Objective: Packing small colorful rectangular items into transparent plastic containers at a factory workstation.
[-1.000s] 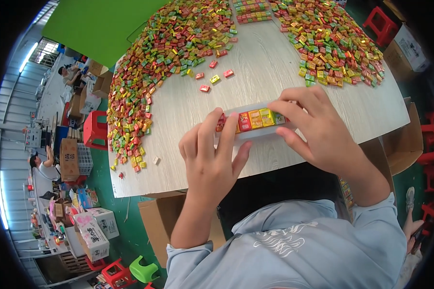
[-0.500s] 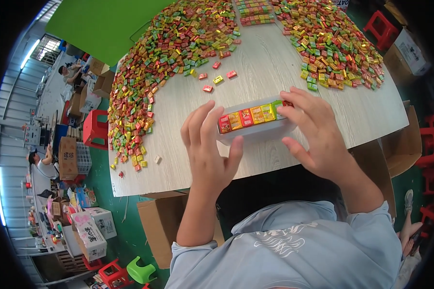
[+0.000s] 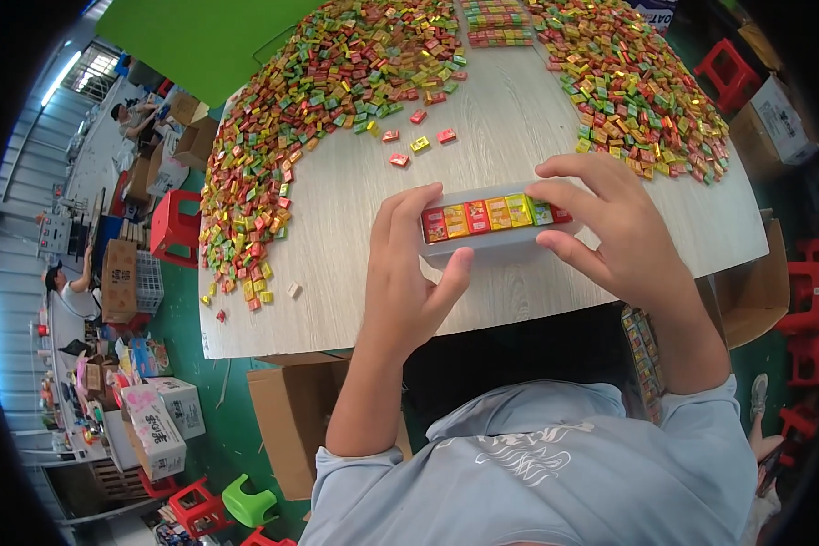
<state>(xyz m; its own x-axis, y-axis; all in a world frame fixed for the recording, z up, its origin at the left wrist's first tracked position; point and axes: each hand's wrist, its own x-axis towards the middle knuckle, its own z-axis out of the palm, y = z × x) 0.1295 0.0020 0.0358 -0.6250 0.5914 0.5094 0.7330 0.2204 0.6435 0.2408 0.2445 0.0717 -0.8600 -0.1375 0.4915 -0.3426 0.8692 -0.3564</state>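
Observation:
A translucent plastic box (image 3: 496, 247) lies near the front of the table, with a row of small wrapped candies (image 3: 478, 216) in red, orange, yellow and green in it. My left hand (image 3: 409, 259) is closed round its left end, thumb on the near wall and fingers at the far side. At the other end my right hand (image 3: 605, 223) grips the box, fingertips over the last candies and thumb against the near wall. Beyond the box lie several loose candies (image 3: 419, 144) on the pale wooden table (image 3: 510, 109).
Big heaps of candies cover the left (image 3: 328, 82) and right (image 3: 637, 100) of the table. Stacked candy rows (image 3: 498, 23) stand at the back. Open cartons (image 3: 287, 414) sit below the near edge. Red stools (image 3: 175, 226) flank the table; people work far left.
My left hand has moved in to the right and closed round the box's left end. My right hand has settled lower on the other end. The whole view has shifted slightly.

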